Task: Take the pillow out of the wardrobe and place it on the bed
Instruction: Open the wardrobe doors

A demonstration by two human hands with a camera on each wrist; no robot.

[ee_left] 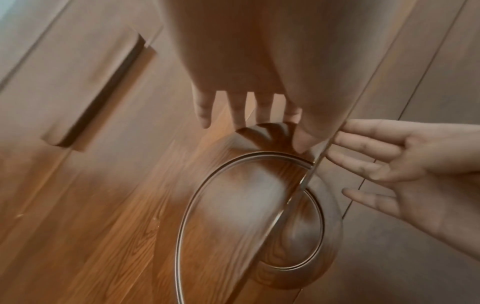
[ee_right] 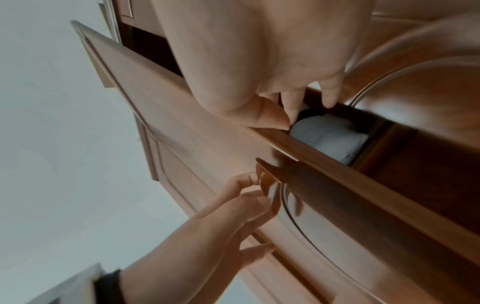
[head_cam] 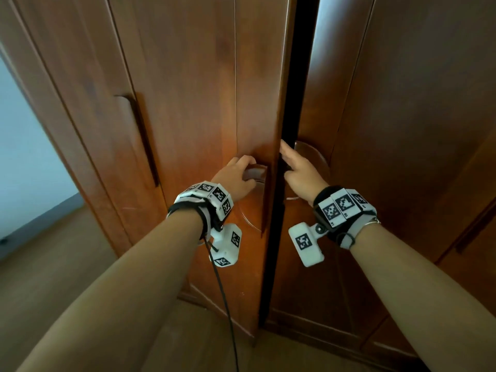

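Wardrobe (head_cam: 188, 103): glossy reddish-brown wood, grain visible, tall flat panels with thin vertical grooves. Two centre doors parted by a narrow dark gap. Left door (head_cam: 255, 89) stands slightly proud of the right door (head_cam: 402, 103).

Round carved medallion (ee_left: 233, 205) with a raised ring is split across the two doors at the seam; the half on the left door sits forward of the other half. A curved wooden pull (head_cam: 255, 173) projects at its upper edge.

Left hand (head_cam: 236, 178): fingers curled over the curved pull, thumb underneath, grasping it. In the left wrist view the fingertips (ee_left: 205, 115) hook behind the pull; blurred.

Right hand (head_cam: 300, 173): fingers reach into the gap at the edge of the right door. In the right wrist view the thumb and fingers bend round the door edge (ee_right: 350, 111), gripping it.

Pillow (ee_right: 327, 139): pale grey-white, soft rounded bulk, inside the wardrobe, seen only as a sliver through the gap in the right wrist view. Its outline and what it rests on are hidden; in the head view the gap reads plain black.

A long recessed handle (head_cam: 142, 140) sits on the door further left. Pale wall (head_cam: 26, 157) at far left. Both wrists carry bands of black-and-white marker tiles (head_cam: 212, 197), with a black cable (head_cam: 222, 291) hanging from the left one
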